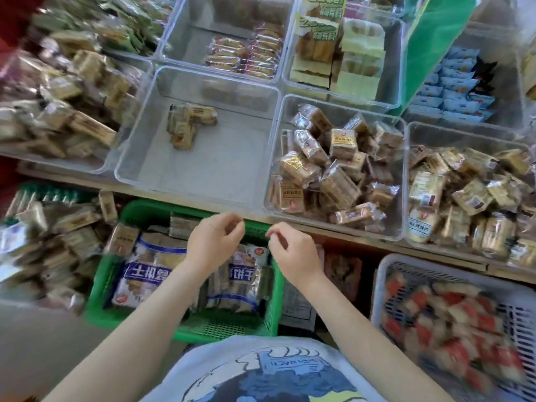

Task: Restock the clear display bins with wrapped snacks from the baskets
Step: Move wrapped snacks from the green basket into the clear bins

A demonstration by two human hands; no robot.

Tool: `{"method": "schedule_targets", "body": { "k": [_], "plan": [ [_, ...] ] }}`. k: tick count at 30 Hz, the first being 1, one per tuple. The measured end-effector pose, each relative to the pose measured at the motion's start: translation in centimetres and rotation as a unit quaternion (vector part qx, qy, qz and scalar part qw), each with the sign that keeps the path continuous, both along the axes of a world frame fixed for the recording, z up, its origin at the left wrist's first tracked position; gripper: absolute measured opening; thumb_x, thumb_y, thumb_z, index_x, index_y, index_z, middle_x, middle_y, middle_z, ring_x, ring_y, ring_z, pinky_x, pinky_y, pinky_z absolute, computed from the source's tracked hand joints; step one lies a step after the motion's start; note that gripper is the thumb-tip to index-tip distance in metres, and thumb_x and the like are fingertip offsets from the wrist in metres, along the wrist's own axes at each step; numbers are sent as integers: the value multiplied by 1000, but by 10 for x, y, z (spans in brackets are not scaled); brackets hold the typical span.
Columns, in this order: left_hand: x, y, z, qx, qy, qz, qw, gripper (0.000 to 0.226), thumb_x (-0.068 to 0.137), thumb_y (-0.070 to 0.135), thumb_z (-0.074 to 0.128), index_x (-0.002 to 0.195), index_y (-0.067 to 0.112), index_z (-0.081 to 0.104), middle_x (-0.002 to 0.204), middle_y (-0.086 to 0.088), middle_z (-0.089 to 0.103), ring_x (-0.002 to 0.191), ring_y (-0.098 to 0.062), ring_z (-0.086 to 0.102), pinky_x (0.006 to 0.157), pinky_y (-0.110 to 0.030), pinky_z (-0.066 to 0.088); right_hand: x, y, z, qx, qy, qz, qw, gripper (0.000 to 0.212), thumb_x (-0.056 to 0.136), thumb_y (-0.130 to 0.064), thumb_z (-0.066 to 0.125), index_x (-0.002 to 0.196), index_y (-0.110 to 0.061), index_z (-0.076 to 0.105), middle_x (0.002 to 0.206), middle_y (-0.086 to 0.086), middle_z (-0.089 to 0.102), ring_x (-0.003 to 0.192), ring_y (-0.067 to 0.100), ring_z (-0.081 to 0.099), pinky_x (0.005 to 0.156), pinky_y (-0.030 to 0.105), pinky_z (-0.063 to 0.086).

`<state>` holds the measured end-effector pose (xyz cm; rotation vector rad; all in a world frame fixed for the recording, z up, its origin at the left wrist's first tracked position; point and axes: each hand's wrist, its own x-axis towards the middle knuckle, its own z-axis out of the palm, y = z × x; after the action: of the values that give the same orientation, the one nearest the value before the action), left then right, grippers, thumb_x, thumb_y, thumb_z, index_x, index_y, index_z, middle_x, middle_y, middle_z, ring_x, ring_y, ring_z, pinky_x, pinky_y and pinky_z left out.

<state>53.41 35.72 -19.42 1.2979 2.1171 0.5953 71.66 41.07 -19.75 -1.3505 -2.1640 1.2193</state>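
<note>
Nearest the camera, at six o'clock, both bare forearms reach out over the green basket [185,323], and the two hands hover side by side above its far rim. The left hand [214,242] has its fingers loosely curled with thumb and forefinger almost meeting, and nothing shows between them; the right hand [293,250] is curled the same way, also holding nothing that can be made out. Under them lie the blue-and-white bagged snacks [145,282], large packs stacked flat in the basket, with small tan wrapped bars [124,237] just beside them at nine o'clock. Off at four o'clock sits a white basket [388,274] of red-and-white wrapped pieces [452,332], blurred. Moving up past the bench edge [290,224], at twelve o'clock, here is the target by my read: the near-empty clear bin [200,195], with only a small cluster of wrapped bars [188,124] in its far half. To its right, at two o'clock, the neighbouring clear bin [400,181] is heaped with brown wrapped cakes [327,172]. Now the risks. The big bags in the green basket look slick and overlap, so a one-handed grab may drag a second bag out and drop it behind the basket. The bins butt against each other, so a careless toss could land in the wrong compartment and mix the stock. The frame is smeared at the edges, so the head is turning, and aim may suffer.
</note>
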Motion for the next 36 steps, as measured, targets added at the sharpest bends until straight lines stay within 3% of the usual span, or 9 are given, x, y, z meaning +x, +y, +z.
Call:
{"method": "schedule_targets", "body": {
  "k": [3, 6, 10, 13, 18, 23, 27, 32, 36],
  "plan": [
    [-20, -32, -48, -175, 24, -13, 984, 22, 97, 33, 55, 116, 24, 63, 112, 3, 65, 88, -15, 62, 70, -32, 53, -8, -26, -44, -141, -84, -15, 986, 17, 100, -18, 50, 96, -20, 67, 70, 0, 63, 51, 10, 47, 54, 30, 34],
    [-24, -55, -88, -256, 97, -145, 951, 70, 89, 43, 66, 147, 21, 36, 146, -8, 40, 129, -26, 43, 97, -41, 49, -13, -45, -67, -189, -127, -29, 973, 19, 101, -23, 45, 97, -24, 64, 63, 1, 58, 48, 14, 43, 52, 29, 31],
    [-11, -72, -118, -302, 220, -299, 878, 105, 78, 44, 77, 154, 16, 12, 153, -13, 30, 142, -32, 27, 112, -46, 32, -18, -63, -75, -182, -143, -55, 971, 19, 101, -24, 46, 96, -25, 65, 67, -4, 62, 51, 11, 49, 53, 29, 37],
    [-10, -75, -129, -268, 244, -257, 896, 98, 78, 42, 76, 151, 11, 18, 145, -9, 43, 133, -28, 41, 109, -44, 35, -18, -71, -76, -193, -136, -74, 969, 19, 101, -24, 47, 95, -26, 64, 68, -3, 63, 46, 5, 45, 49, 26, 35],
    [-16, -69, -96, -67, 110, -175, 976, 89, 71, 51, 75, 142, 13, 37, 130, -4, 56, 119, -25, 52, 101, -40, 44, -23, -70, -56, -193, -81, -124, 970, 18, 102, -25, 47, 108, -26, 63, 78, -6, 64, 51, 3, 49, 53, 22, 37],
    [-8, -35, -19, 109, 92, -169, 975, 80, 73, 45, 77, 139, 17, 42, 127, -3, 59, 121, -25, 51, 109, -45, 33, -34, -54, 2, -141, 46, -152, 977, 34, 100, -31, 57, 133, -25, 51, 106, -19, 61, 94, -12, 58, 73, 8, 45],
    [8, 2, 22, 196, 75, -181, 961, 77, 75, 51, 60, 142, 21, 37, 130, -4, 60, 124, -26, 51, 108, -42, 35, -24, -24, 37, -73, 83, -158, 981, 30, 96, -25, 65, 124, -19, 59, 105, -15, 66, 96, -8, 61, 81, 11, 48],
    [9, 34, 22, 100, 84, -170, 977, 96, 82, 62, 63, 156, 19, 19, 159, -6, 27, 147, -24, 24, 120, -39, 20, 20, 20, 53, 72, 8, -221, 973, 36, 98, -24, 61, 132, -20, 53, 122, -11, 53, 103, -9, 47, 90, 3, 35],
    [9, 36, 10, 16, 89, -193, 977, 93, 88, 61, 58, 157, 16, 15, 163, -6, 19, 149, -22, 21, 122, -38, 18, 51, 52, 41, 91, -132, -131, 978, 37, 95, -23, 64, 131, -21, 56, 126, -1, 59, 117, 19, 50, 101, 38, 42]
  ]
}}
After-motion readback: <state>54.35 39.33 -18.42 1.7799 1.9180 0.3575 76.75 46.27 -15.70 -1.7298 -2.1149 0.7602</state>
